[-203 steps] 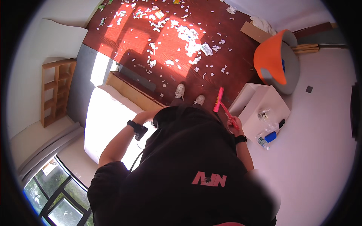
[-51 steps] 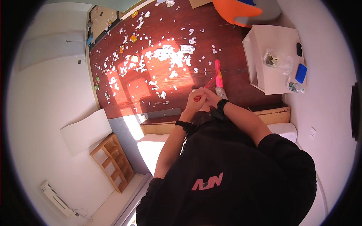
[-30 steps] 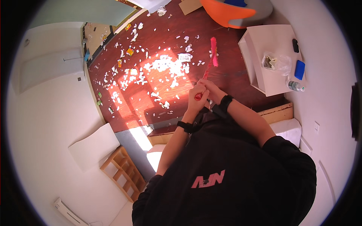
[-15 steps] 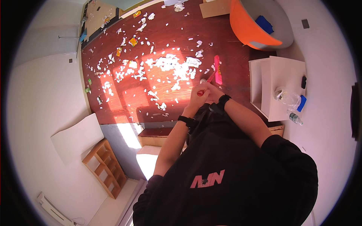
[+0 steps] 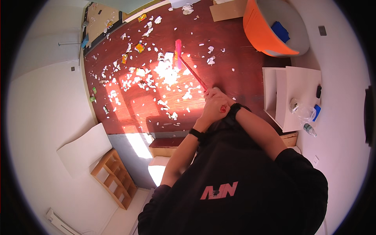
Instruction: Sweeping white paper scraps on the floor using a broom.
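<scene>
Both my hands are closed around the red handle of a broom [image 5: 192,73]. My left hand [image 5: 213,110] grips near the handle's end, whose tip pokes out beside it. Just farther down the handle, my right hand [image 5: 218,95] wraps it, partly hidden by the left. The broom's pink head rests among white paper scraps [image 5: 166,73], on the right side of a dense, sunlit heap. More scraps lie scattered across the dark red wooden floor [image 5: 239,74], mostly to the left of the broom.
Orange wrappers [image 5: 139,47] and green wrappers [image 5: 93,99] lie among the paper. An orange-and-grey tub chair [image 5: 254,29] stands far right. Nearer is a white cabinet [image 5: 297,94] carrying a plastic bag and bottle. A wooden shelf unit [image 5: 115,178] stands at lower left.
The broom head has swept left from beside my hands into the paper heap, and scraps near it have shifted left. My hands stay on the handle, which now slants up and left.
</scene>
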A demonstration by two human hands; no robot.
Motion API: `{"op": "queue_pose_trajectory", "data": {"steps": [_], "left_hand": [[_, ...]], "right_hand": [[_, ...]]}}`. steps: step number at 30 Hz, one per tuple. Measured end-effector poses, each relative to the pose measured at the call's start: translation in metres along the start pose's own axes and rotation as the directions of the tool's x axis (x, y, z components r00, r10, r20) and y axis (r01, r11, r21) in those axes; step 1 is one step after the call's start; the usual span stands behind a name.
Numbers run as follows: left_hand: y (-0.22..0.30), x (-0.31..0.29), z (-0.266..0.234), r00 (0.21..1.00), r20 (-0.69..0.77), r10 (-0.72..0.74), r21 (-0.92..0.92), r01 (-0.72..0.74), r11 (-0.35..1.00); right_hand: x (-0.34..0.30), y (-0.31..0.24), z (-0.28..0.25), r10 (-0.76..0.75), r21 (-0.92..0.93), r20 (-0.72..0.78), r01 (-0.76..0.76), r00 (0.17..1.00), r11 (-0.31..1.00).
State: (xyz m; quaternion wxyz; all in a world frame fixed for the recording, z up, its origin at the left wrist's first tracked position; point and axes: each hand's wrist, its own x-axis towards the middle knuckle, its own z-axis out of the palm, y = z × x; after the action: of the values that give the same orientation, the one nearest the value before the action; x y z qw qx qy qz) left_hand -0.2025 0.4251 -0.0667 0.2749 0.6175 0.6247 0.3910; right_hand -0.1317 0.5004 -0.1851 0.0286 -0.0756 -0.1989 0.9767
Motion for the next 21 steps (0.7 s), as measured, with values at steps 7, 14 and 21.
{"op": "queue_pose_trajectory", "data": {"steps": [7, 14, 21], "left_hand": [[0.040, 0.006, 0.020, 0.998, -0.056, 0.015, -0.232, -0.028, 0.972], [0.074, -0.032, 0.077, 0.976, 0.055, -0.213, -0.489, 0.212, 0.846], [0.131, -0.088, 0.176, 0.853, 0.162, -0.497, -0.339, 0.521, 0.783]], "right_hand": [[-0.081, -0.035, 0.065, -0.063, -0.094, -0.330, 0.033, 0.942, 0.995], [-0.159, 0.006, 0.040, 0.174, 0.293, -0.655, 0.035, 0.736, 0.955], [-0.260, 0.057, 0.008, 0.261, 0.448, -0.389, -0.066, 0.883, 0.891]]}}
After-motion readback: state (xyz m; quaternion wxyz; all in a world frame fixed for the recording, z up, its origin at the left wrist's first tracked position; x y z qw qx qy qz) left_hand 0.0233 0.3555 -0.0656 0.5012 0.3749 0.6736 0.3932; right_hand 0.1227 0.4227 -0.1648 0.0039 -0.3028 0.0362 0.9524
